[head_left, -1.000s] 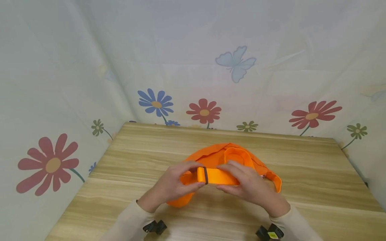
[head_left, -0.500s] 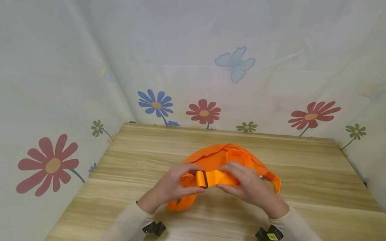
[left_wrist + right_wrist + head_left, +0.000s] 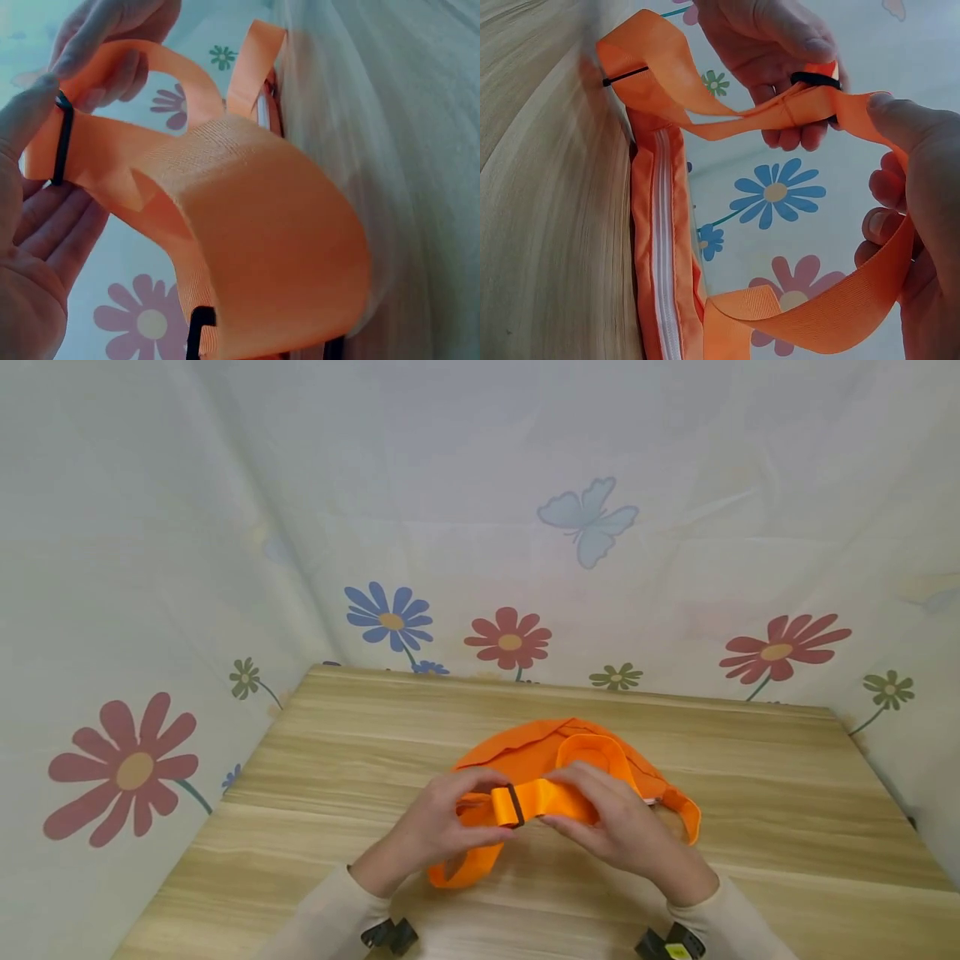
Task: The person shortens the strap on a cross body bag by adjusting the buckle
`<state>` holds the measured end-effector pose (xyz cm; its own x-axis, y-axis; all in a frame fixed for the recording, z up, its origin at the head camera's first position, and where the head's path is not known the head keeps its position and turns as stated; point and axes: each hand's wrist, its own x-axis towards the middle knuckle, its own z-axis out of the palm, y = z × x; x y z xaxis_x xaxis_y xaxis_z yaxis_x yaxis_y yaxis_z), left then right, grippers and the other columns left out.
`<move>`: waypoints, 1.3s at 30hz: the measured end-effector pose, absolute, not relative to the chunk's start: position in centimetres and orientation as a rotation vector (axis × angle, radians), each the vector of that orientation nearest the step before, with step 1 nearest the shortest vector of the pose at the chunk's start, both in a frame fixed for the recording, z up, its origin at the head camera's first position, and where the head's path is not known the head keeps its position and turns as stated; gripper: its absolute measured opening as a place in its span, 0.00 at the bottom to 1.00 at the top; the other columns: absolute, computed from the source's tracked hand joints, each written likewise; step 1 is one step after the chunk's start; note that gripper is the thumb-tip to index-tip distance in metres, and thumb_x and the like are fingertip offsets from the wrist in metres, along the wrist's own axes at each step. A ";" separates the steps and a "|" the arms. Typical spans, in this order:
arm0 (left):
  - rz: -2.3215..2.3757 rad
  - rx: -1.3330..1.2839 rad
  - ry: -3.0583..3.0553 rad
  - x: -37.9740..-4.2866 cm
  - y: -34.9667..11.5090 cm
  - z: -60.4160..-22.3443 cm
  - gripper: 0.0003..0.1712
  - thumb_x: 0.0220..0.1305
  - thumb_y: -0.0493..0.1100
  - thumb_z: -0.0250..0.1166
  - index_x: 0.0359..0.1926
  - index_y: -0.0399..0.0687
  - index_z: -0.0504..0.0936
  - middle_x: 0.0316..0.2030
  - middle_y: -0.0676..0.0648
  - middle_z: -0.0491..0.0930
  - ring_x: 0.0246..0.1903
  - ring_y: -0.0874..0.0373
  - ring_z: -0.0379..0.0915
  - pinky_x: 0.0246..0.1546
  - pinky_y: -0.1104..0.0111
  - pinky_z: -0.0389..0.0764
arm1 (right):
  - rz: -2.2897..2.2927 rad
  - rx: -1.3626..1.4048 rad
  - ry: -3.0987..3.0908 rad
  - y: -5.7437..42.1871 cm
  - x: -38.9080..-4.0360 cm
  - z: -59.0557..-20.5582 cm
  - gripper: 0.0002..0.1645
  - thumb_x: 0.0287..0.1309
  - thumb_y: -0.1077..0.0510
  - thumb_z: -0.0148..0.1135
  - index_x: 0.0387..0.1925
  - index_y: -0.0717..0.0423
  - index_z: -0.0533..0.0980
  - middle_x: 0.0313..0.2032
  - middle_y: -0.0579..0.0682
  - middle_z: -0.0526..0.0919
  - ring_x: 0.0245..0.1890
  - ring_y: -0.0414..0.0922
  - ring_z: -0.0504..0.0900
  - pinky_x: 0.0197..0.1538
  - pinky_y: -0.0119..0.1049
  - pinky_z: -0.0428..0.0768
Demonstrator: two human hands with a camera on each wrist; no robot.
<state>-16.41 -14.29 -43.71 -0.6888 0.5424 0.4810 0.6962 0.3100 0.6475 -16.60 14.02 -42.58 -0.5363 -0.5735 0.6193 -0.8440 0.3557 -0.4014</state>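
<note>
The left hand (image 3: pixel 438 817) has edged toward the right hand (image 3: pixel 626 827), bowing the strap (image 3: pixel 534 799) between. Both pinch it, left at the slider (image 3: pixel 64 142), likely to steady it; the bag (image 3: pixel 517 762) lies beyond on the desk (image 3: pixel 337 752).

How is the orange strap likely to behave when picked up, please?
The orange strap would probably flex and sag, since it curls in loose loops. It is likely light for its length, being a thin, flat band. The black buckle seems stiffer, looking straight beside the curving fabric.
</note>
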 end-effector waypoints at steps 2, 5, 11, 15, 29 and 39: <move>-1.305 -1.104 -2.436 -16.3 -14.1 -43.7 0.32 0.56 0.38 0.84 0.61 0.41 0.82 0.55 0.43 0.88 0.52 0.50 0.88 0.53 0.52 0.91 | 0.999 1.242 -2.241 14.0 -16.6 -42.6 0.23 0.68 0.51 0.75 0.59 0.53 0.79 0.49 0.45 0.85 0.41 0.37 0.82 0.47 0.25 0.85; -1.290 -1.031 -2.491 -16.1 -13.9 -43.6 0.31 0.60 0.41 0.83 0.62 0.41 0.82 0.56 0.43 0.88 0.54 0.49 0.87 0.55 0.51 0.90 | 0.993 1.234 -2.238 14.0 -16.6 -42.6 0.23 0.68 0.51 0.75 0.59 0.54 0.79 0.48 0.46 0.85 0.40 0.38 0.81 0.46 0.26 0.86; -1.290 -1.015 -2.468 -15.9 -14.1 -43.4 0.30 0.61 0.40 0.82 0.62 0.41 0.82 0.56 0.42 0.89 0.52 0.48 0.89 0.52 0.52 0.91 | 0.994 1.218 -2.259 14.2 -16.6 -42.7 0.24 0.69 0.46 0.74 0.58 0.54 0.79 0.45 0.45 0.83 0.38 0.36 0.79 0.42 0.25 0.84; -1.305 -1.119 -2.388 -15.9 -14.4 -43.4 0.30 0.59 0.37 0.82 0.61 0.41 0.82 0.55 0.42 0.89 0.50 0.49 0.90 0.49 0.52 0.92 | 1.009 1.247 -2.243 14.2 -16.7 -42.6 0.23 0.70 0.43 0.71 0.57 0.53 0.80 0.42 0.44 0.81 0.35 0.35 0.76 0.38 0.22 0.80; -1.251 -1.193 -2.336 -16.1 -14.0 -43.4 0.31 0.58 0.38 0.84 0.61 0.42 0.82 0.53 0.43 0.90 0.47 0.52 0.89 0.47 0.59 0.93 | 0.972 1.264 -2.321 13.5 -16.4 -42.6 0.24 0.66 0.50 0.76 0.59 0.52 0.79 0.46 0.43 0.85 0.37 0.34 0.78 0.42 0.22 0.82; -1.277 -1.171 -2.334 -16.2 -13.7 -43.5 0.30 0.57 0.40 0.84 0.59 0.44 0.83 0.51 0.46 0.90 0.46 0.55 0.89 0.50 0.69 0.90 | 0.785 1.303 -2.289 13.3 -16.5 -42.2 0.30 0.68 0.38 0.71 0.59 0.54 0.81 0.44 0.43 0.85 0.36 0.36 0.81 0.43 0.24 0.85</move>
<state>-16.17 -13.68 -43.49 -0.6525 0.5359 0.5358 0.7402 0.2994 0.6020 -16.54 13.30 -42.20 -0.4916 -0.6502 0.5793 -0.8689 0.4108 -0.2762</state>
